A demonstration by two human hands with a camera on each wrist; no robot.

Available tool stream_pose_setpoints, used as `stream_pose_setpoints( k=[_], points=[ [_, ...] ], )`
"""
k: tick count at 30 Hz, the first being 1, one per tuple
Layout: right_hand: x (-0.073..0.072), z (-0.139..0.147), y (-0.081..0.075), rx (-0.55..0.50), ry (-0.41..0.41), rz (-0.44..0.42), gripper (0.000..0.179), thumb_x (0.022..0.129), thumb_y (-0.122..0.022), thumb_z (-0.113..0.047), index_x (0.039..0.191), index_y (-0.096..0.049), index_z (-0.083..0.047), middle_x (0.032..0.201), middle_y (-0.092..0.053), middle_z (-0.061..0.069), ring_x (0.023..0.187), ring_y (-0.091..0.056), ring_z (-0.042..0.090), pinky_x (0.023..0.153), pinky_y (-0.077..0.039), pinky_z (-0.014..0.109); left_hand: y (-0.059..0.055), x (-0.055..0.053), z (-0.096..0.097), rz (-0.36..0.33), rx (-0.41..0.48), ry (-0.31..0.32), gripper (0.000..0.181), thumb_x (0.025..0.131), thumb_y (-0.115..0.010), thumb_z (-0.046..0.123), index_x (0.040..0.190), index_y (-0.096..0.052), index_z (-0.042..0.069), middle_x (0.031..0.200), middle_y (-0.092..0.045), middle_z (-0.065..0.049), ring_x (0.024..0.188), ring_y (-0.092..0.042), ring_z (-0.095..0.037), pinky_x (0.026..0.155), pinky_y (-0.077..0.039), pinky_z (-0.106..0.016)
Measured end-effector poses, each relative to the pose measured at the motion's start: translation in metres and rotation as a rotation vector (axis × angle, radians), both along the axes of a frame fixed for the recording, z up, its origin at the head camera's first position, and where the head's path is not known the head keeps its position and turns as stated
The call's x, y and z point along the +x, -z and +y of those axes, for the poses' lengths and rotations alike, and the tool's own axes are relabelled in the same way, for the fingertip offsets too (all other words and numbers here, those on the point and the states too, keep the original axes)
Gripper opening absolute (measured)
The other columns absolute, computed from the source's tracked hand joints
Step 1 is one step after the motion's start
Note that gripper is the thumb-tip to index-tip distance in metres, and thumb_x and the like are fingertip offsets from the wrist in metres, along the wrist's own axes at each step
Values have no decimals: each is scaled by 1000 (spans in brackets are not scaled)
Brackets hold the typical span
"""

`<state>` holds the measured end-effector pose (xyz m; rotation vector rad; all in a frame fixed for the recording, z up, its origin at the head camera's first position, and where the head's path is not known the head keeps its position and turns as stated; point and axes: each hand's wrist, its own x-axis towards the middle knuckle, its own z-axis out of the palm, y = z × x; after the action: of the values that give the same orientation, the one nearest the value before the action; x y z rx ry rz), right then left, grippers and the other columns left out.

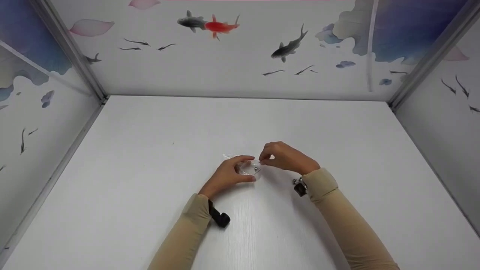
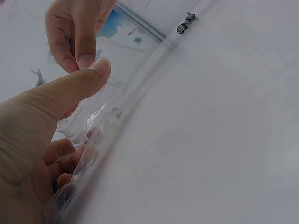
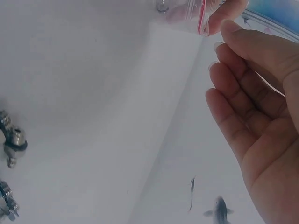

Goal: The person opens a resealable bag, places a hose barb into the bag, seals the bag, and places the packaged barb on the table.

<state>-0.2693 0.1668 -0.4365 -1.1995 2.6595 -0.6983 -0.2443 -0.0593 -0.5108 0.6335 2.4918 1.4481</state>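
The left hand (image 1: 224,173) curls around a clear plastic bag (image 1: 247,171); the right hand (image 1: 287,156), fingers bent, is at its rim, grip unclear.

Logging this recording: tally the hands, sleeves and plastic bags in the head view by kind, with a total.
Hands: 2 (left hand, right hand)
Tan sleeves: 2 (left sleeve, right sleeve)
Plastic bags: 1 (clear bag)
Total: 5

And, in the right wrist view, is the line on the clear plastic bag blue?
No, the line near the edge of the clear plastic bag is red.
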Motion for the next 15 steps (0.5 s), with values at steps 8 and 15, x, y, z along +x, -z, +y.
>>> stream_pose_setpoints(
  k=[8, 15],
  points=[
    [1, -1, -2, 8, -12, 22, 15, 86, -71, -7, 99, -74, -1, 93, -70, 8, 89, -66, 20, 81, -54, 39, 0, 1, 1, 1, 22, 0, 64, 75, -82, 38, 132, -58, 24, 127, -61, 2, 83, -47, -12, 74, -39, -27],
    [0, 2, -1, 0, -29, 45, 14, 85, -72, -6, 98, -74, -1, 92, -70, 9, 88, -66, 21, 79, -55, 37, -1, 1, 0, -14, 27, 1, 64, 75, -82, 38, 133, -58, 23, 127, -61, 0, 89, -49, -13, 77, -40, -28]
  ],
)
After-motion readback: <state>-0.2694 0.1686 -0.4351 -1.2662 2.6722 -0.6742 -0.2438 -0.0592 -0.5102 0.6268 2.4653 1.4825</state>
